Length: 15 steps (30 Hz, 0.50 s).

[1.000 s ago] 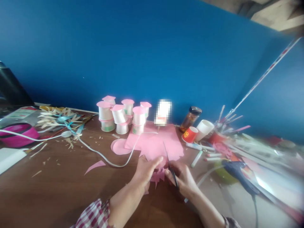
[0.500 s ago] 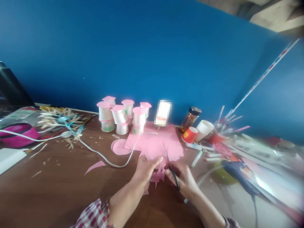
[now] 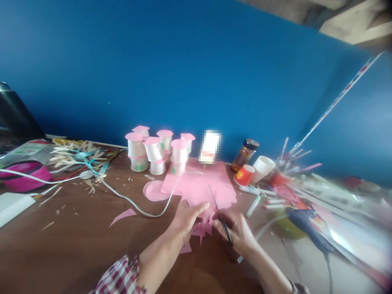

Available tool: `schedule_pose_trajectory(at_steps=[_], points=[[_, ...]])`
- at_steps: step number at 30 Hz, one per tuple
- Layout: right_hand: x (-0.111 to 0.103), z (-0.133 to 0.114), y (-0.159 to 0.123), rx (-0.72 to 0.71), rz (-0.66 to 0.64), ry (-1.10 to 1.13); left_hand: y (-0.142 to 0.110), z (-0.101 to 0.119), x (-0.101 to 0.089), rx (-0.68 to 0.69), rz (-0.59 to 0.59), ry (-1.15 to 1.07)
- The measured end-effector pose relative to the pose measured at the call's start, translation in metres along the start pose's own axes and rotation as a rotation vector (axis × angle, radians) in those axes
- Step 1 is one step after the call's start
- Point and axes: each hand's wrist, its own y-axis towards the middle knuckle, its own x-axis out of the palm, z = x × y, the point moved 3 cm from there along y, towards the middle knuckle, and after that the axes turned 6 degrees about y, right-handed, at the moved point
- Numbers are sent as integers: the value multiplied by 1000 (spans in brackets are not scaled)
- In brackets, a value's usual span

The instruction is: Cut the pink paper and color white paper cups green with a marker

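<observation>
My right hand (image 3: 238,229) is closed around black-handled scissors (image 3: 226,229), whose thin blades point up and away across the pink paper. My left hand (image 3: 187,216) pinches a pink paper piece (image 3: 199,199), thumb on top; its outline blends with the pink sheets behind it. The scissors' tips lie just right of my left thumb. Below and between the hands, jagged pink scraps (image 3: 202,228) lie on the brown table. Larger pink sheets (image 3: 219,173) rest flat beyond both hands.
White paper cups with pink discs (image 3: 153,149) stand stacked behind. A white cable (image 3: 131,206) loops at left. On the right are a lidded jar (image 3: 245,155), a red paper cup (image 3: 244,175), markers (image 3: 253,206) and a blue glue gun (image 3: 310,228). Pink discs (image 3: 154,191) lie left of the sheets.
Both hands keep almost the same place and grip. Slightly more of a pink scrap shows beneath my left wrist. The whole view has shifted a little.
</observation>
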Motion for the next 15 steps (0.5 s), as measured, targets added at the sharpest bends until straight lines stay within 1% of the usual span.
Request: schedule_pose_trajectory(at_steps=[8, 12, 15], points=[[5, 2, -1, 16, 3, 36, 3, -2, 2, 20, 0, -72], [9, 6, 0, 30, -8, 61, 7, -8, -1, 23, 50, -61], [10, 8, 0, 35, -13, 103, 8, -10, 1, 46, 28, -84]])
